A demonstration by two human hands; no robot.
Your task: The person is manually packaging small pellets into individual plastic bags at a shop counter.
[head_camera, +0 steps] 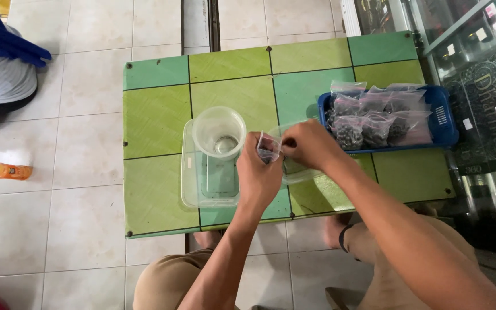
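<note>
A small clear plastic bag is being pinched between both hands above the green tiled table, just right of the clear round cup. It is looking empty and crumpled, its mouth facing up, partly hidden behind the fingers

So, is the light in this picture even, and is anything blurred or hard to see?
Head view: soft, even daylight, weak shadows; the left hand and right hand are slightly blurred; the small clear bag between them is hard to see; the glass cabinet shows reflections.
</note>
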